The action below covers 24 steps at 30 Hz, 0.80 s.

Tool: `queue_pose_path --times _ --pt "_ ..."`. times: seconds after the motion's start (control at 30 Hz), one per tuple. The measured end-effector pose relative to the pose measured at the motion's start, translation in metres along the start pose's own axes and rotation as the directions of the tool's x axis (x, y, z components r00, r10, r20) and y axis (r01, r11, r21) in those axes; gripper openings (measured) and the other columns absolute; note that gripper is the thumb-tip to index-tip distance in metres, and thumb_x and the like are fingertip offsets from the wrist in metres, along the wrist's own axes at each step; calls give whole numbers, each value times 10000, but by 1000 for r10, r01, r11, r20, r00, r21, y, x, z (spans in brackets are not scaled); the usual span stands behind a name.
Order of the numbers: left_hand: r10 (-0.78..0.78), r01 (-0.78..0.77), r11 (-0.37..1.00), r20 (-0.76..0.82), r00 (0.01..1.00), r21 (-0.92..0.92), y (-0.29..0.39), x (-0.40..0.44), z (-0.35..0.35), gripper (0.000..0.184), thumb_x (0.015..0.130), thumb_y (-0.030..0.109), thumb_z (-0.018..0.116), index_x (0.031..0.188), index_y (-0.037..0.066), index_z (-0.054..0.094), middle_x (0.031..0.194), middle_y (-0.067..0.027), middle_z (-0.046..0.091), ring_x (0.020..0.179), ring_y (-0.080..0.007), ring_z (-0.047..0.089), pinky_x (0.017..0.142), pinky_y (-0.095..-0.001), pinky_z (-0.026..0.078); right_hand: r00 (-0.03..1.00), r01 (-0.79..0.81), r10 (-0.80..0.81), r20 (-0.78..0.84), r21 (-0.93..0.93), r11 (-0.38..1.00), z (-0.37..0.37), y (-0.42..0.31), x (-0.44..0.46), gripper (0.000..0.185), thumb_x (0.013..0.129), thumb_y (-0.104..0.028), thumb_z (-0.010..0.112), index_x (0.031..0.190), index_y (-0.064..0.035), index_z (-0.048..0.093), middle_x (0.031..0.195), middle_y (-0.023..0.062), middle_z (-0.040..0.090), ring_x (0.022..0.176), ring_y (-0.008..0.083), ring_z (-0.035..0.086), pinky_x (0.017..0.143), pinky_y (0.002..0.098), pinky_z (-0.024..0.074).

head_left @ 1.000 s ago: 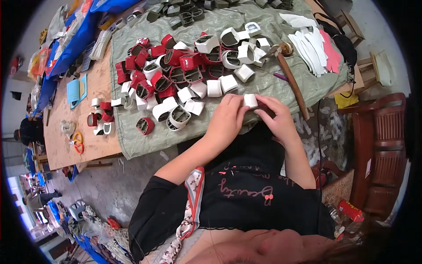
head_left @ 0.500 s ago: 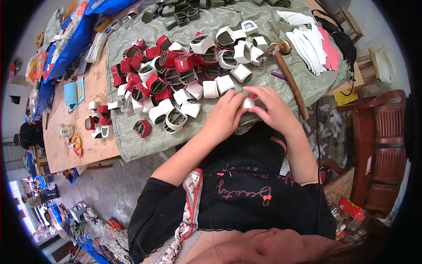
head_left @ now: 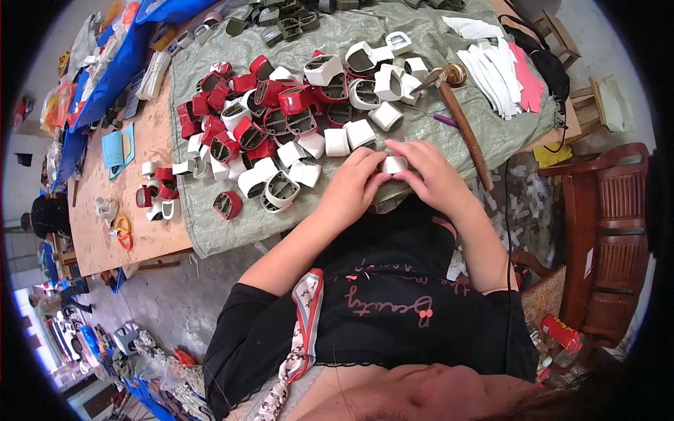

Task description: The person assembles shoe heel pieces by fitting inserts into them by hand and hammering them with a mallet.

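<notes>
Between my two hands, just off the table's front edge, is a small white shoe heel. My left hand pinches its left side with thumb and fingers. On the other side, my right hand grips it between thumb and forefinger. Part of the heel is hidden by fingers. Beyond my hands lies a pile of hollow heels, some white and some red, with dark insides.
A wooden-handled hammer lies right of the pile beside a purple tool. White strips and pink strips lie at the far right. Dark green heels sit at the back; orange-handled scissors at left. A chair stands right.
My fingers have shifted and spread a little, and more of the white heel shows between them. A person in the far left background has moved.
</notes>
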<state>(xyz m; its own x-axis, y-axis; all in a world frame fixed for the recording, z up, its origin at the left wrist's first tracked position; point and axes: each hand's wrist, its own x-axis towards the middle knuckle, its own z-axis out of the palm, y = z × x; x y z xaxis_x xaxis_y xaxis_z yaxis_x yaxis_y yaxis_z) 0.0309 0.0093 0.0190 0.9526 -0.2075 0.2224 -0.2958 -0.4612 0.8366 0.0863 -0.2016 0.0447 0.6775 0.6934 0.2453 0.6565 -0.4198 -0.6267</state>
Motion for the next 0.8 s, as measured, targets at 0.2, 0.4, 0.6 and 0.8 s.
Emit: queue_pose_path --times 0.2,0.4,0.6,0.8 --pt "-10 10 1000 44 999 -20 3 4 -4 336 932 111 668 1226 -15 567 1071 -184 579 936 -368 621 814 -441 512 992 -81 99 -75 210 974 -1 3 -12 674 856 -33 716 1486 -90 481 1182 138 623 1103 311 581 988 390 456" --pt "67 -75 973 44 997 218 -4 5 8 340 918 102 677 1219 4 553 1106 -195 576 988 -408 599 846 -446 510 998 -38 43 -41 123 992 7 16 -10 702 850 -37 727 1502 -96 473 1160 134 625 1107 310 578 964 389 481" --pt "86 -109 972 120 989 206 0 7 -8 367 913 114 683 1233 4 541 1141 -196 583 1058 -410 587 881 -454 503 995 -69 59 78 135 988 -10 18 -8 706 846 -71 735 1504 -134 487 1176 113 615 1121 291 568 1023 391 393" --pt "114 -148 973 188 975 175 1 9 -17 386 890 85 687 1232 -13 536 1164 -200 593 1072 -399 600 898 -448 503 991 -25 36 125 -87 996 -18 17 -8 733 848 -94 731 1526 -147 456 1180 99 599 1153 281 526 1051 395 305"
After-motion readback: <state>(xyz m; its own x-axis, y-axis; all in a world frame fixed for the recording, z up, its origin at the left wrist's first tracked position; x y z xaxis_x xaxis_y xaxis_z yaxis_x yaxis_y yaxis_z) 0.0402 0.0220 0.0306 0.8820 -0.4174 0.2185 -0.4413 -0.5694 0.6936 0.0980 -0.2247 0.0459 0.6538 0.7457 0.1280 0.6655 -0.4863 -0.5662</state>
